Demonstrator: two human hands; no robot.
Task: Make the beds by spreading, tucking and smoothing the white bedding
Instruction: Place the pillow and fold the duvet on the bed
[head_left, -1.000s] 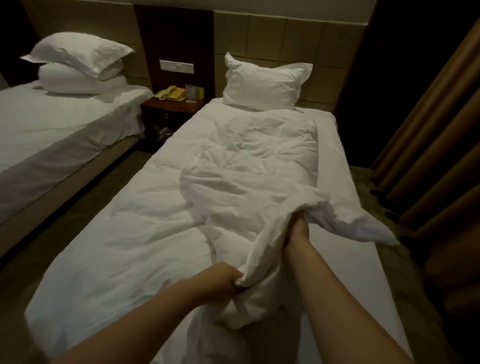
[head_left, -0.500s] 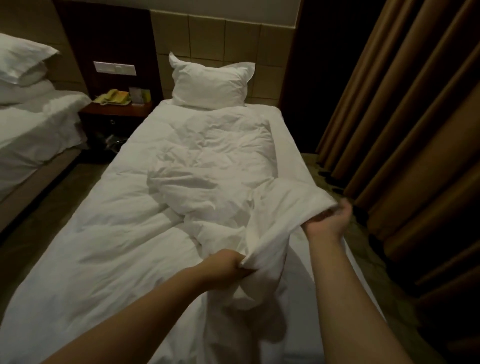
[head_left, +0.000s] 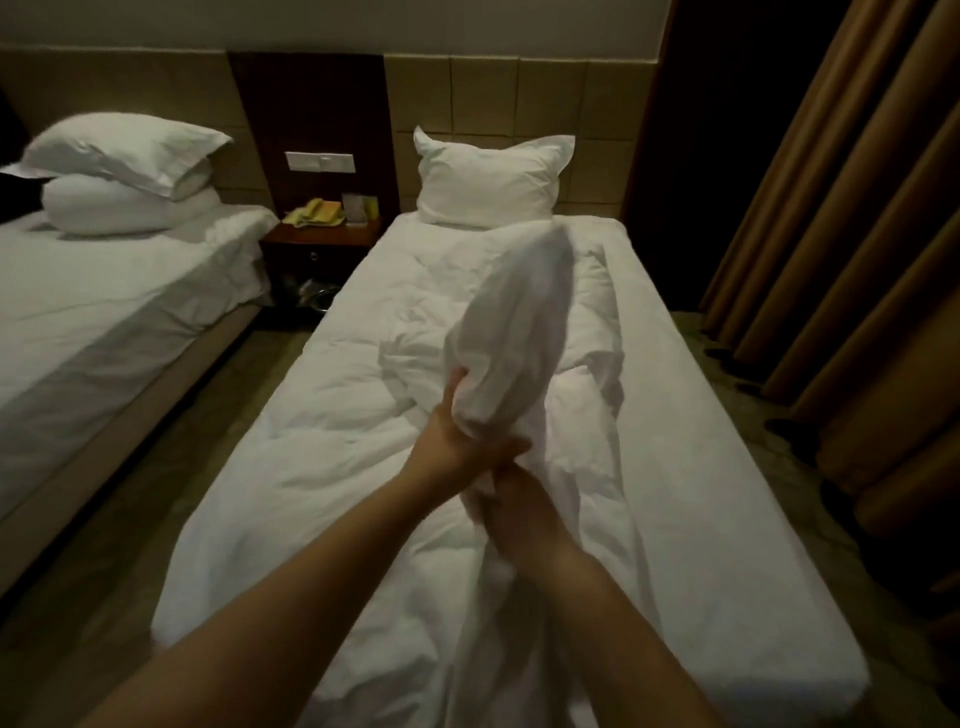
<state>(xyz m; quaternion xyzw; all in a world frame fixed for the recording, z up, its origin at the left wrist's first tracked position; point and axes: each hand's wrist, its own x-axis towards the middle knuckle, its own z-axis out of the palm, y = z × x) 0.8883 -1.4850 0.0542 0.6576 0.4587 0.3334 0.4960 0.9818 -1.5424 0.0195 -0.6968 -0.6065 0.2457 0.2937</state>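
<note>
A crumpled white duvet (head_left: 332, 415) lies bunched along the middle of the near bed (head_left: 727, 519), whose white sheet shows bare on the right side. My left hand (head_left: 457, 441) grips a raised fold of the duvet (head_left: 514, 332) that stands up above the bed. Just below and touching it, my right hand (head_left: 514, 499) grips the same bunch of fabric. One white pillow (head_left: 491, 179) leans on the headboard. A second bed (head_left: 104, 312) at the left carries two stacked pillows (head_left: 124, 176).
Between the beds stands a dark nightstand (head_left: 322, 244) with a yellow telephone (head_left: 314, 213). Brown curtains (head_left: 857, 260) hang close along the right side of the near bed. A floor strip (head_left: 156, 493) runs between the beds.
My right hand came in from the bed's right edge to meet my left hand at the middle. The duvet fold now stands raised. The view swung back to the left.
</note>
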